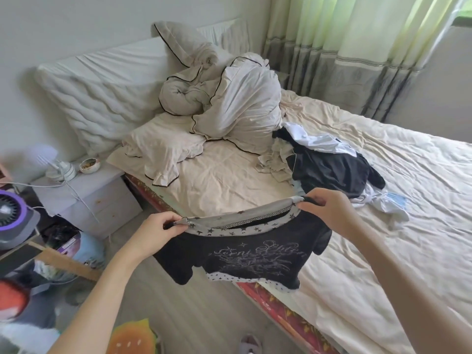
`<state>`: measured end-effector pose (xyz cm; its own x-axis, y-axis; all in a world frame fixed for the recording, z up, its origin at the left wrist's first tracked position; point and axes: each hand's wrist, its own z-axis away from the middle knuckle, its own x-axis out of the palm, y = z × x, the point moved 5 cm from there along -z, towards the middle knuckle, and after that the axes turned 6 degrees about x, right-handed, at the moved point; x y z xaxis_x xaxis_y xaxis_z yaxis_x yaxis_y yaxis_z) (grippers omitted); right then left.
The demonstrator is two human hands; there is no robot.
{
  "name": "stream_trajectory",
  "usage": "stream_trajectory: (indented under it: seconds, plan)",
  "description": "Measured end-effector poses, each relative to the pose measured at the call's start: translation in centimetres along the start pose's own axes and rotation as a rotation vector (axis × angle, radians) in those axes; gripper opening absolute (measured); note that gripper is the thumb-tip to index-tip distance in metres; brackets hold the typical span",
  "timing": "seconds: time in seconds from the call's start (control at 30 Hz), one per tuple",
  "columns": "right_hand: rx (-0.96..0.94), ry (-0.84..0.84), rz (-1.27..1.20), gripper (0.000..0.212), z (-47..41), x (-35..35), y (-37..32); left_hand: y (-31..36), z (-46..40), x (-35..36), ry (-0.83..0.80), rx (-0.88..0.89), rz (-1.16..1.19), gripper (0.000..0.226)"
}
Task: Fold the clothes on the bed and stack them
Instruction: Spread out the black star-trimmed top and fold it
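Observation:
A black top with a pale printed script and a star-patterned grey neckline hangs spread in the air over the near edge of the bed. My left hand pinches its left shoulder. My right hand pinches its right shoulder. Behind the top, a loose pile of clothes lies on the sheet: dark, white and pale pieces mixed together.
A bunched duvet and pillows fill the head of the bed. A white nightstand with a bowl and cables stands at left, beside a purple fan and clutter on the floor. Curtains hang behind the bed.

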<state>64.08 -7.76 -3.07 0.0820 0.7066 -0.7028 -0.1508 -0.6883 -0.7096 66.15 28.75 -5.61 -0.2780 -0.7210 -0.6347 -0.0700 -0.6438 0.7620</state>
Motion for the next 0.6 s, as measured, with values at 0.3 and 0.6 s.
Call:
stream_trajectory:
  seconds: [0.3, 0.6]
  plan:
    - [0.024, 0.074, -0.006, 0.011, 9.1, -1.0, 0.7, 0.7, 5.9, 1.2, -0.174, 0.105, 0.342, 0.019]
    - [-0.022, 0.264, 0.265, 0.039, 5.6, -1.6, -0.6, 1.0, 0.4, 0.7, 0.162, 0.198, 0.075, 0.007]
